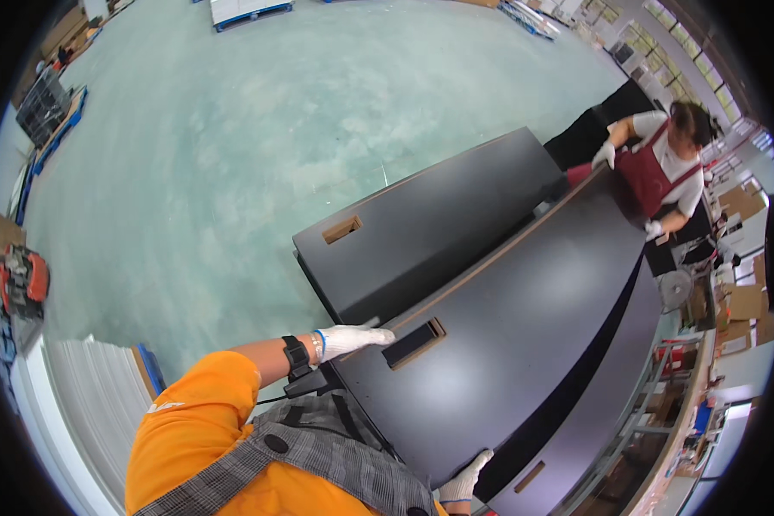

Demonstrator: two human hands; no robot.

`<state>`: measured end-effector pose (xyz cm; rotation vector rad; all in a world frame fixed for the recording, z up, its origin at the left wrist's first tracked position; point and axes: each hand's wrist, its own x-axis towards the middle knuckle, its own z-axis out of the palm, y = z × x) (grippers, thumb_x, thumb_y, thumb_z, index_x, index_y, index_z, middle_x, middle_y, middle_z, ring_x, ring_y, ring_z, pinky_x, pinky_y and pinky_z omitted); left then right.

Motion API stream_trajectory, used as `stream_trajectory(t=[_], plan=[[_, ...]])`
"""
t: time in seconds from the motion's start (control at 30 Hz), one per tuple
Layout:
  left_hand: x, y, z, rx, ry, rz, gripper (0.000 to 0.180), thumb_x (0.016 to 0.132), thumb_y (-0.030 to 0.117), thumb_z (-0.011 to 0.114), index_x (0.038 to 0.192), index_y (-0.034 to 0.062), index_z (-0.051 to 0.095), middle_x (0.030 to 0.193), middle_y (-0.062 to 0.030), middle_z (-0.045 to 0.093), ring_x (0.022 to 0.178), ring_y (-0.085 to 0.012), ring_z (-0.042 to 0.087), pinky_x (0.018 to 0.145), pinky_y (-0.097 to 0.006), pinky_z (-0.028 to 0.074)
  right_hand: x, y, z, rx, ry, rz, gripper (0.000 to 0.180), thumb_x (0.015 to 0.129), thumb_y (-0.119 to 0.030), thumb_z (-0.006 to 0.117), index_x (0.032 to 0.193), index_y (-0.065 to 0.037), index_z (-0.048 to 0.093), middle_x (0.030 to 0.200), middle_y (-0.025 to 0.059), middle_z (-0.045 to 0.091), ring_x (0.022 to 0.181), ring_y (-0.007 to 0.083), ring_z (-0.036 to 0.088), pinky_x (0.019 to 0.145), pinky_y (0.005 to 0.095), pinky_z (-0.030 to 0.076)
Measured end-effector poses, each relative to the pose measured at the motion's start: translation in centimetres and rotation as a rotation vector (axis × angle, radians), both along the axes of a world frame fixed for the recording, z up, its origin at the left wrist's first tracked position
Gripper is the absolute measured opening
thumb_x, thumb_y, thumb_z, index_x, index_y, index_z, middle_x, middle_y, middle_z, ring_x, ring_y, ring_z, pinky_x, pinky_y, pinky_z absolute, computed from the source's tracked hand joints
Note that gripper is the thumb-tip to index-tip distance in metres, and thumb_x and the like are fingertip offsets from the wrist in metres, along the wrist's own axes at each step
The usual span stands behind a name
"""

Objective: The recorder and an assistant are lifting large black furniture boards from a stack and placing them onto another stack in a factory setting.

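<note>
You stand at the near end of a large dark panel (507,318), which stretches away from you toward the upper right, between you and a co-worker (662,172) in a maroon apron. Your left hand (357,338) lies on its left edge beside a rectangular cutout (414,344), fingers straight and close together. Your right hand (466,483) is at the near right edge, fingers along the rim. How far either set of fingers closes underneath is hidden, so I cannot tell. The wide spacing of your hands probably steadies the panel against tipping; the co-worker's gloved hands, one at each far corner, likely share the weight of so long a board. The gloves, white knit with a blue cuff line on your left, probably guard against sharp edges.

The panel is flat and smooth, its charcoal face giving a soft sheen. Brown raw material shows along its left edge and inside the cutout, suggesting a wood-based board with a dark coating. A similar second panel (456,206), with its own slot (342,230), lies to the left; a third panel (593,404) lies to the right, past a black, curved-looking gap. Beyond spreads a mottled, pale green floor (215,172).
</note>
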<state>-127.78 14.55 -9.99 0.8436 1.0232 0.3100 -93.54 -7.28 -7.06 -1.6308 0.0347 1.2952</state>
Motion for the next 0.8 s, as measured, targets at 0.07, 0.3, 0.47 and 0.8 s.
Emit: stream_trajectory(t=[0.07,0.3,0.47,0.8], plan=[[-2.8,3.9,-1.2,-0.031,0.042,0.014,0.07,0.099,0.049,0.051,0.145,-0.0023,0.042,0.153,-0.0157,0.04,0.144,-0.0243,0.033,0.118,-0.034,0.022,-2.5,3.9,-2.3,0.134,0.076,0.118,0.09,0.093,-0.073,0.037,0.151,-0.005,0.03,0.153,0.0113,0.036,0.135,0.0327,0.04,0.112,0.0476,0.035],[-13.0,15.0,-5.9,-0.238,0.174,0.07,0.078,0.095,0.054,0.053,0.147,-0.0023,0.038,0.146,-0.0168,0.045,0.132,-0.0235,0.046,0.111,-0.035,0.035,-12.6,16.0,-11.5,-0.286,0.143,-0.171,0.092,0.089,-0.075,0.044,0.149,-0.005,0.035,0.148,0.0129,0.043,0.129,0.0339,0.048,0.108,0.0475,0.041],[-17.3,19.3,-11.9,-0.167,0.224,0.058,0.078,0.095,0.055,0.054,0.144,-0.0033,0.041,0.142,-0.0161,0.049,0.128,-0.0228,0.049,0.108,-0.034,0.038,-17.9,19.5,-16.7,-0.139,0.198,-0.183,0.094,0.089,-0.073,0.047,0.145,0.002,0.038,0.146,0.0142,0.045,0.127,0.0309,0.049,0.108,0.0445,0.041],[-19.7,21.2,-18.8,-0.186,0.28,0.022,0.076,0.091,0.058,0.055,0.137,-0.0021,0.05,0.128,-0.0143,0.06,0.113,-0.0191,0.059,0.096,-0.031,0.046,-19.6,21.2,-22.4,-0.208,0.121,-0.211,0.094,0.089,-0.073,0.049,0.147,0.0,0.037,0.148,0.0115,0.043,0.132,0.0283,0.044,0.112,0.0411,0.035]])
